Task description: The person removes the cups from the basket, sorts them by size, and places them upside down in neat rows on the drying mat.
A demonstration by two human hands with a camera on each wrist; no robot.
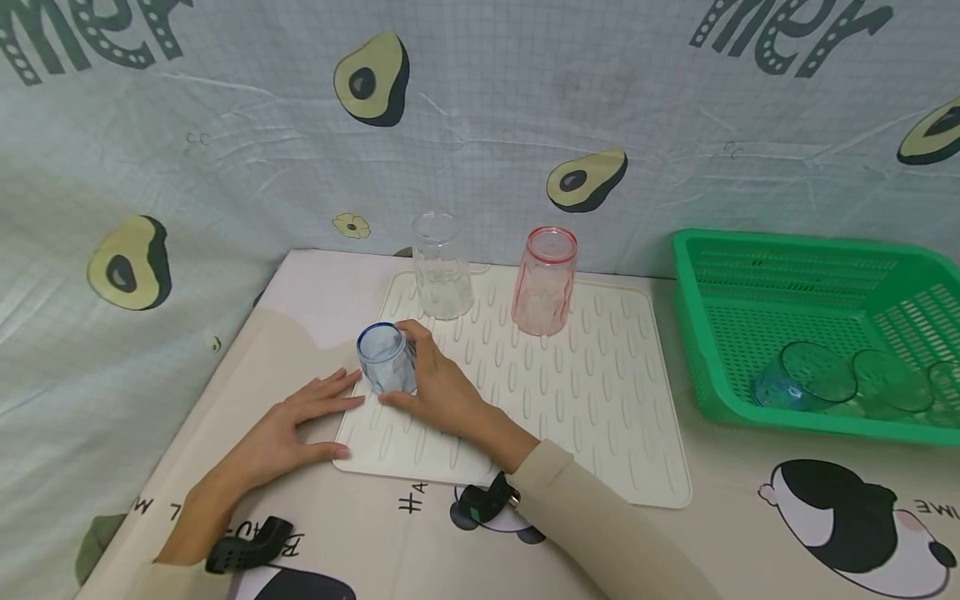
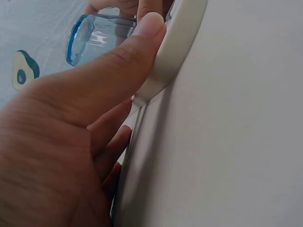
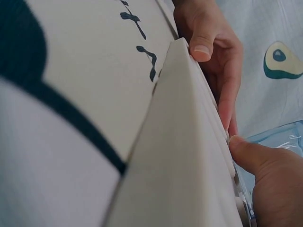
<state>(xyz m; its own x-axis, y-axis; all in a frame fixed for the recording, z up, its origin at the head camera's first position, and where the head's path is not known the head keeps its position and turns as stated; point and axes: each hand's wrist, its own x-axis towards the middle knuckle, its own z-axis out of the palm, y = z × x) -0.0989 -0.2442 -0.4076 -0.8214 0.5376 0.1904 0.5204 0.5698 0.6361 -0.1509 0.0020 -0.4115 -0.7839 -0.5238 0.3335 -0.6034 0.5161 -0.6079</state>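
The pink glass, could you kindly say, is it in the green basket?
No, the pink glass stands on the white mat, outside the green basket.

Right sleeve (image 1: 615, 521): was long, plain beige. Left sleeve (image 1: 183, 582): matched in beige. Left wrist camera (image 1: 251, 547), right wrist camera (image 1: 483, 502): both were black, curved.

The head view is evenly bright, the wrist views dimmer, glints marking the blue glass (image 2: 100, 40).

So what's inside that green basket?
A bluish glass, another glass beside it, and a third glass cut off by the picture's edge. The near rim of the basket hides what lies low behind it; beyond the edge, I can't tell.
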